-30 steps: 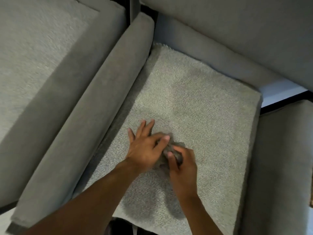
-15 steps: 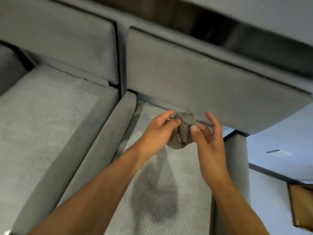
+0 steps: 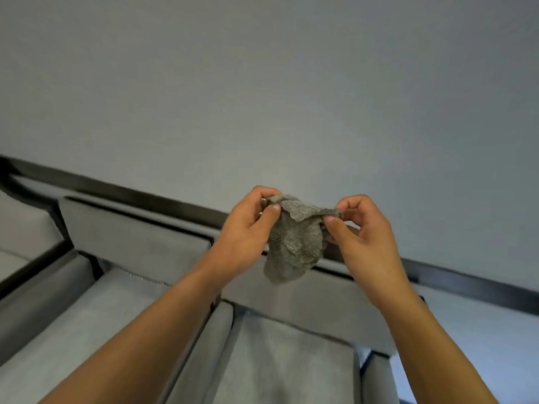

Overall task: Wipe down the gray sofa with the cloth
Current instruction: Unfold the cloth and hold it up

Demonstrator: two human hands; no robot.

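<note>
A small grey-green cloth (image 3: 294, 243) hangs in the air in front of me, held up by its top edge. My left hand (image 3: 248, 237) pinches the cloth's left corner between thumb and fingers. My right hand (image 3: 361, 231) pinches the right corner the same way. Both hands are raised well above the gray sofa (image 3: 137, 243), whose back cushions and seat cushion (image 3: 285, 365) lie below and behind them. The cloth touches nothing but my fingers.
A plain pale wall (image 3: 262, 83) fills the upper half of the view, with a dark strip (image 3: 466, 284) along the top of the sofa back. A padded divider (image 3: 215, 345) runs between two seats. Another seat (image 3: 58, 330) lies at the left.
Both hands have lifted the cloth off the seat cushion and up in front of the wall. The balled cloth has been pulled partly open between the hands. The view has tilted upward.
</note>
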